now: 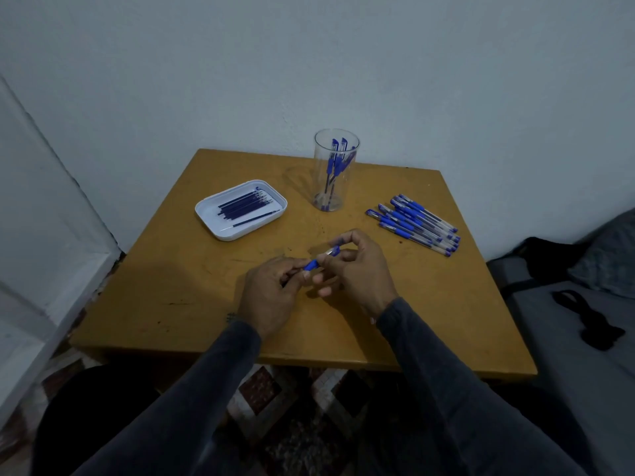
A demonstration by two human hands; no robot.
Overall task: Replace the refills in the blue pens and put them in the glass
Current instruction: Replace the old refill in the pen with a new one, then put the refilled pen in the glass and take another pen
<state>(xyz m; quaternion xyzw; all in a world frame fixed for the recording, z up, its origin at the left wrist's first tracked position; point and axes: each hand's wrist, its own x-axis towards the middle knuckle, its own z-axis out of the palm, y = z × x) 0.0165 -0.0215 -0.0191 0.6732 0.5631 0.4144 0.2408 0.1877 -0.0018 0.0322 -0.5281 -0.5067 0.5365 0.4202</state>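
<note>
Both hands work one blue pen [321, 258] just above the table [178, 286], near its middle. The left hand [271, 290] pinches the blue rubbery grip end; the right hand [357, 266] pinches the clear barrel, fingers curled round it. Whether the parts are being unscrewed or screwed together cannot be told. To do it well, I judge the two halves should stay in line and turn gently, since the thin plastic thread could cross easily. At twelve o'clock stands the tall clear glass [336, 170] with several finished pens upright. At ten o'clock a white rounded tray [209, 218] holds slim dark refills [245, 209]. At two o'clock lies a row of waiting pens [415, 225], glossy, with translucent barrels.
</note>
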